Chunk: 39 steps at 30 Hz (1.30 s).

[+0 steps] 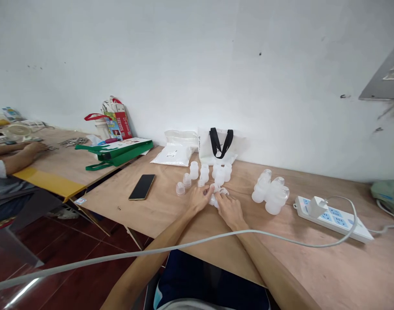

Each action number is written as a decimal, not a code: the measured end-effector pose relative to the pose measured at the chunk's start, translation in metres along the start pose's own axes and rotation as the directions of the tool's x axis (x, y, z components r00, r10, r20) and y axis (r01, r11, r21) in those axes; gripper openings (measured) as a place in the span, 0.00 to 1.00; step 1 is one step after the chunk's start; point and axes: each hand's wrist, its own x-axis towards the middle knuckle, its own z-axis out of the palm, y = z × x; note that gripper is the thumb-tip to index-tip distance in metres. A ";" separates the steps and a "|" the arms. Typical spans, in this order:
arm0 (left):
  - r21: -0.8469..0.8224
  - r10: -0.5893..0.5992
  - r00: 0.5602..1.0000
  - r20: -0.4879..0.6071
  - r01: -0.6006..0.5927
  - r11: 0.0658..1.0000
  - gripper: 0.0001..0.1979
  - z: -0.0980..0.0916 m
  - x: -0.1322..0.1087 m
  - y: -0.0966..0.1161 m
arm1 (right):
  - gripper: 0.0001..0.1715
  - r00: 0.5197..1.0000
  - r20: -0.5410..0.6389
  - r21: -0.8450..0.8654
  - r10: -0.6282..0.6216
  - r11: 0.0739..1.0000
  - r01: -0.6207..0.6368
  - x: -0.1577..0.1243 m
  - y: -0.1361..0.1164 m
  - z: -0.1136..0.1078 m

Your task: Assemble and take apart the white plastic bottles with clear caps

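My left hand [200, 198] and my right hand [229, 208] meet near the middle of the table, fingers closed around a translucent white plastic bottle piece [212, 200]. The fingers cover much of it, so its exact form is hidden. White ring-like parts [223, 190] lie right beside my right fingertips. Just beyond the hands stand several small frosted bottles [219, 175] without caps. Two clear domed caps [180, 188] sit left of my left hand. Over to the right is a cluster of frosted bottles [274, 199] topped with clear domed caps.
A white cable [171, 248] crosses in front of my forearms from a power strip [335, 218]. A phone [142, 187] lies at left. White plastic packages [175, 153] and a black-handled bag [212, 146] rest by the wall. Another person's arm [22, 158] is on the neighbouring table.
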 end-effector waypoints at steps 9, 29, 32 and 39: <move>-0.050 0.191 0.976 0.104 -0.186 0.981 0.19 -0.003 -0.007 -0.001 | 0.24 0.990 0.128 0.086 0.051 0.994 -0.062 0.000 0.016 -0.005; -0.035 0.136 0.988 0.072 -0.134 0.990 0.38 -0.003 -0.001 -0.022 | 0.24 0.979 0.139 0.065 0.148 0.985 -0.158 0.003 0.010 -0.009; -0.221 0.212 0.974 0.080 -0.190 0.957 0.37 -0.007 -0.001 -0.017 | 0.23 0.977 0.125 0.095 0.173 0.978 -0.185 0.003 0.011 -0.011; -0.355 0.049 0.992 0.120 -0.004 0.935 0.41 -0.005 -0.001 -0.013 | 0.21 0.960 0.115 0.202 0.256 0.940 -0.275 0.004 0.012 -0.011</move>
